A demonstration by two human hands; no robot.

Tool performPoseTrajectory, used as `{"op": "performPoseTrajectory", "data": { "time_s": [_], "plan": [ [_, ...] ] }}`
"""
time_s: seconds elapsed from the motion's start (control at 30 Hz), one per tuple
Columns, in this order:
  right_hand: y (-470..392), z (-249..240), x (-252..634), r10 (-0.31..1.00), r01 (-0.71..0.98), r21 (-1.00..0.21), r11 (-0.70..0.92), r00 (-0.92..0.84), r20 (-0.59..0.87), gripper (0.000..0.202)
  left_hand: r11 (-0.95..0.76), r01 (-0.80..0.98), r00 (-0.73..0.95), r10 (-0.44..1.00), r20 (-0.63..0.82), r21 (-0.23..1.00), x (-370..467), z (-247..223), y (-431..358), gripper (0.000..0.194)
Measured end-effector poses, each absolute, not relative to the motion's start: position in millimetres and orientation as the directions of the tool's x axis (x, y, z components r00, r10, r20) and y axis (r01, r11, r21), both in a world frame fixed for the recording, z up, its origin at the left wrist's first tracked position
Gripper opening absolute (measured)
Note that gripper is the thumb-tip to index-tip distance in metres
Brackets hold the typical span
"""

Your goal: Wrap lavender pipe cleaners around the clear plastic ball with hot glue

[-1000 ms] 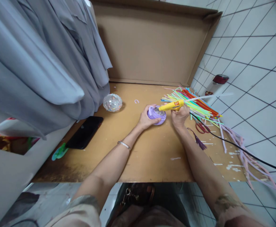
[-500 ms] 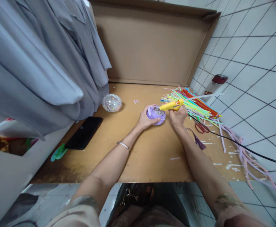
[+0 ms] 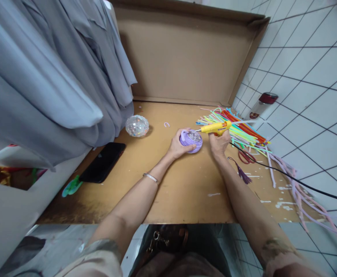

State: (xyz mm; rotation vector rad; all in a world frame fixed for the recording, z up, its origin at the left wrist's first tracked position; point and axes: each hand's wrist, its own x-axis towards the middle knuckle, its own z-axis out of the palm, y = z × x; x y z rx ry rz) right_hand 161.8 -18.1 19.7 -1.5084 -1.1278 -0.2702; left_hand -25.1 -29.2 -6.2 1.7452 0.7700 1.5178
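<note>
- The purple ball (image 3: 192, 146) is held over the surface (image 3: 182, 192), clasped in the fingers of the left hand (image 3: 177, 147).
- The yellow glue gun (image 3: 214, 127) is gripped by the right hand's (image 3: 220, 144) curled fingers, nozzle at the ball.
- Pipe cleaners (image 3: 243, 132) are heaped behind it.
- The scissors (image 3: 245, 161) are crossed by a black cord (image 3: 301, 182).
- To the left, a clear ball (image 3: 137, 125) and phone (image 3: 102, 162) are set apart.

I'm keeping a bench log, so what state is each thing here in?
Glue gun: held in right hand, stick loaded
Purple-wrapped ball: held in left hand, partly covered
Clear faceted ball: unwrapped
Phone: flat, screen dark
Red-lidded jar: lid on
Scissors: lying down, blade opening unclear
Pipe cleaners: loosely heaped
Tassel: lying flat
</note>
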Motion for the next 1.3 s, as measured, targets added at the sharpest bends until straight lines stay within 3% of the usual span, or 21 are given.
{"op": "performPoseTrajectory", "data": {
  "time_s": [0.13, 0.27, 0.37, 0.6, 0.8, 0.9, 1.03, 1.17, 1.23, 1.3],
  "plan": [
    [-18.7, 20.8, 172.3, 0.491, 0.768, -0.64, 0.011, 0.554, 0.673, 0.03, -0.587, -0.031, 0.124, 0.801, 0.586, 0.809, -23.6, -8.2, -27.7, 0.068],
    [-26.3, 17.8, 182.3, 0.599, 0.771, -0.589, -0.243, 0.596, 0.534, 0.038, -0.581, -0.039, 0.113, 0.806, 0.581, 0.813, -25.4, -7.5, -27.4, 0.069],
    [-31.8, 14.4, 185.5, 0.671, 0.78, -0.523, -0.344, 0.593, 0.444, 0.041, -0.596, 0.002, 0.11, 0.798, 0.593, 0.803, -28.3, -5.6, -27.9, 0.068],
    [-35.4, 9.2, 187.9, 0.741, 0.821, -0.412, -0.394, 0.549, 0.386, 0.044, -0.572, 0.002, 0.107, 0.815, 0.569, 0.82, -29.1, -3.1, -29.8, 0.067],
    [-43.8, 3.9, 192.0, 0.731, 0.865, -0.346, -0.363, 0.495, 0.469, 0.052, -0.542, 0.012, 0.099, 0.837, 0.538, 0.84, -28.2, -2.0, -32.3, 0.066],
    [-48.0, 8.0, 189.2, 0.713, 0.897, -0.357, -0.26, 0.428, 0.555, 0.047, -0.522, 0.01, 0.097, 0.849, 0.519, 0.853, -27.4, -0.7, -34.2, 0.065],
    [-55.4, 24.4, 166.5, 0.611, 0.912, -0.382, 0.148, 0.22, 0.761, 0.034, -0.515, -0.011, 0.071, 0.855, 0.514, 0.857, -24.6, -0.6, -35.4, 0.065],
    [-66.8, 46.6, 124.5, 0.522, 0.832, -0.209, 0.513, -0.11, 0.846, 0.038, -0.516, -0.034, 0.047, 0.855, 0.517, 0.856, -19.5, -1.7, -34.3, 0.059],
    [-69.9, 56.6, 106.5, 0.515, 0.802, -0.146, 0.578, -0.22, 0.828, 0.038, -0.527, -0.052, 0.038, 0.848, 0.529, 0.848, -17.1, -1.9, -33.9, 0.055],
    [-69.4, 64.2, 96.4, 0.523, 0.779, -0.153, 0.609, -0.249, 0.815, 0.026, -0.527, -0.02, 0.045, 0.848, 0.528, 0.849, -16.0, -1.2, -34.4, 0.049]
  ]
}}
